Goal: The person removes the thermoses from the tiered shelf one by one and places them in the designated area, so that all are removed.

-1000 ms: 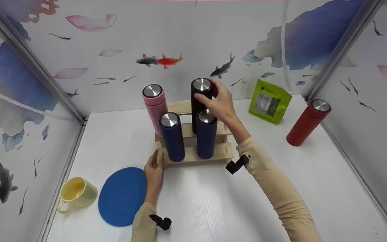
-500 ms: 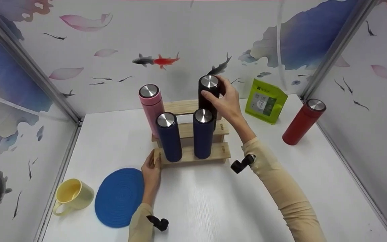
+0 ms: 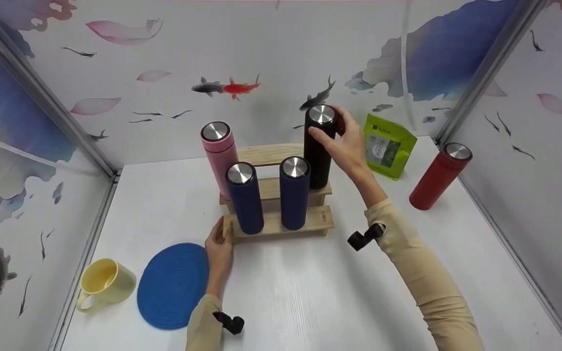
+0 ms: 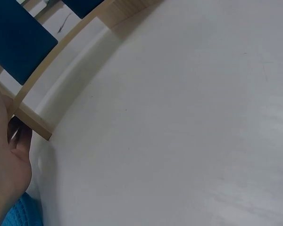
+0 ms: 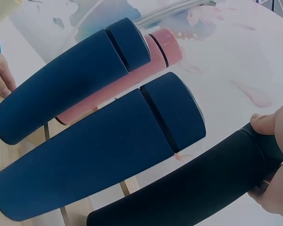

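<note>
My right hand grips a black thermos bottle near its silver-topped lid, thumb across the front. That bottle stands upright at the right end of the middle step of a wooden tiered rack. My left hand holds the front left corner of the rack, fingers round the end of the lowest step. On that step stand two dark blue thermos bottles. A pink thermos bottle stands at the left end of the middle step. In the right wrist view the black bottle leans across the lower right.
At the right, a red thermos bottle stands on the white table beside a green pouch. A blue round mat and a yellow mug lie at the left. Patterned panels with metal posts bound the table.
My right hand has carried the black bottle rightward along the middle step, from behind the right blue bottle to the step's right end. The left hand keeps its hold on the rack.
</note>
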Demonstrator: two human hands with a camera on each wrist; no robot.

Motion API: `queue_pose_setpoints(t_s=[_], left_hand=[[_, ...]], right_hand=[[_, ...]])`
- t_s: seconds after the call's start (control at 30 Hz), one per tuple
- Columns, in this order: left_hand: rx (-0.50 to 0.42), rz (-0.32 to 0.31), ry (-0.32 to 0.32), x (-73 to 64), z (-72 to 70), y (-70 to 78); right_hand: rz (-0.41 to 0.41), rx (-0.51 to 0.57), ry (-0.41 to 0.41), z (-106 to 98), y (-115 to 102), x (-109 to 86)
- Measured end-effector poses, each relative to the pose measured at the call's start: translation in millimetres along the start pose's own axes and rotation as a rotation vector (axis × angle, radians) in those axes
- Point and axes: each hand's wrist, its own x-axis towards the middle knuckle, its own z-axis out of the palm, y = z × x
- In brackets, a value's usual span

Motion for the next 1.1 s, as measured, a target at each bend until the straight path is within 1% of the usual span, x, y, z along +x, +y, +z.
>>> queue_pose_setpoints(t_s=[0.13, 0.17, 0.3, 0.5, 0.63, 0.7, 0.8, 0.97, 1.03, 1.1], left_hand=[[-0.005, 0.013, 0.023, 1.6, -0.1, -1.7], [-0.003, 0.019, 0.031, 3.7, 0.4, -7.0], [0.009, 0.015, 0.029, 3.8, 0.2, -8.1], [-0.005, 0.011, 0.013, 1.3, -0.1, -6.8], [-0.011, 0.022, 0.007, 2.1, 0.0, -5.9], [0.001, 0.025, 0.007, 2.4, -0.2, -5.9], [0.011, 0.022, 0.009, 2.4, -0.3, -5.4], [0.043, -0.007, 0.008, 1.5, -0.3, -2.1], [0.044, -0.005, 0.007, 2.2, 0.2, -1.0], [0.042, 0.0, 0.007, 3.0, 0.8, -0.3]], right_hand=[[0.016, -0.015, 0.019, -7.1, -20.7, -9.1], [0.017, -0.02, 0.027, -9.3, -22.5, -10.2], [0.022, -0.039, 0.048, -17.4, -22.1, -12.4], [0.024, -0.079, 0.087, -30.0, -17.9, -13.4], [0.018, -0.086, 0.12, -40.2, -17.4, -12.7], [0.017, -0.087, 0.135, -45.4, -17.6, -12.8], [0.018, -0.099, 0.159, -52.9, -12.6, -11.1], [0.025, -0.141, 0.2, -68.2, 11.1, -2.3], [0.026, -0.149, 0.213, -74.8, 19.1, 0.5], [0.028, -0.146, 0.221, -80.5, 21.4, 1.1]])
